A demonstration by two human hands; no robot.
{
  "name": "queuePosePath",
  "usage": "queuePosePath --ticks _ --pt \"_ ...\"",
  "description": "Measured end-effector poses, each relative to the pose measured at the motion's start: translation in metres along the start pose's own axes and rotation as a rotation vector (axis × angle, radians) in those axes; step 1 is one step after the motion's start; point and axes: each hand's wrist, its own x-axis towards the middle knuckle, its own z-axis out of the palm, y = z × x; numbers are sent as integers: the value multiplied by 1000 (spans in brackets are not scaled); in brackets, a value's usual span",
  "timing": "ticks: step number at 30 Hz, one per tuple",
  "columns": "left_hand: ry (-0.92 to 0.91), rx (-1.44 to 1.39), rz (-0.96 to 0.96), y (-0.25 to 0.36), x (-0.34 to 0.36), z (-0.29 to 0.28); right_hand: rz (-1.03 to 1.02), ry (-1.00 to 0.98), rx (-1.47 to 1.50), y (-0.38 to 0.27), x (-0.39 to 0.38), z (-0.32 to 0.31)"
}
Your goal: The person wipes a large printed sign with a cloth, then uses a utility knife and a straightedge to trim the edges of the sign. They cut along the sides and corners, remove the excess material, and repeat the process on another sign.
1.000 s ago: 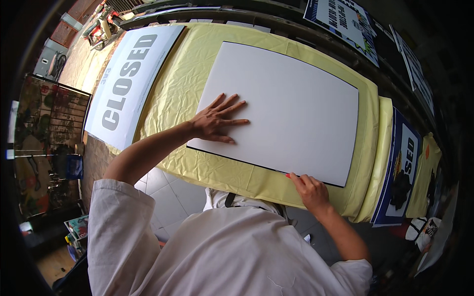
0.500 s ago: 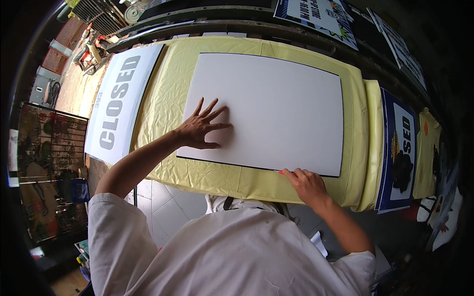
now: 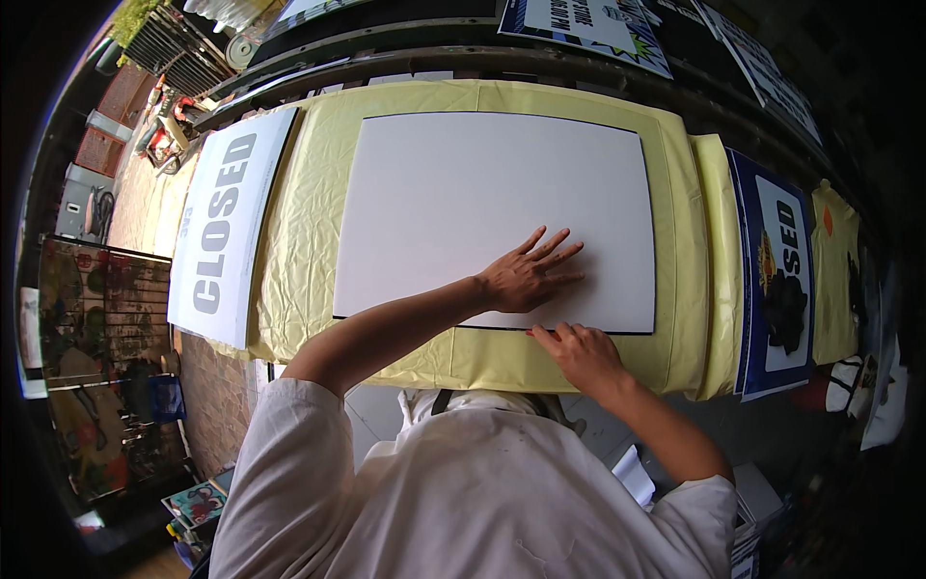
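A large white board (image 3: 453,193) with a thin dark edge lies on the yellow-covered table (image 3: 473,362). My left hand (image 3: 535,275) rests on the board's lower right area, fingers spread, with its forearm crossing the board's lower left. My right hand (image 3: 584,352) is closed on a small red object (image 3: 534,332) at the board's near edge, just below my left hand; most of that object is hidden by the fingers.
A white printed sign (image 3: 222,232) lies at the table's left end, a blue-bordered sign (image 3: 772,275) at the right. More signs (image 3: 579,34) rest on dark rails beyond. A paint-stained rack (image 3: 101,357) stands left, with a motorbike (image 3: 169,135) on paving behind.
My left hand has moved from the board's left part to its lower right. My right hand has shifted slightly left along the near edge with the red object. The camera view has shifted too.
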Motion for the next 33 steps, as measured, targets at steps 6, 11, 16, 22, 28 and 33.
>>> queuePosePath --ticks 6,11,16,22,28,33 --pt "38 -47 -2 -1 9 10 -37 55 -38 3 -1 9" --pt "47 -84 5 -2 8 11 -69 51 -45 8 2 4" --pt "75 -110 9 -2 6 9 -117 77 -31 14 -1 9" --pt "77 -107 6 -3 6 9 -136 103 -26 17 -2 13" --pt "85 -95 12 -3 6 9 -133 89 -41 15 -1 13" --pt "88 -105 14 -3 6 10 -149 110 -25 15 0 15"
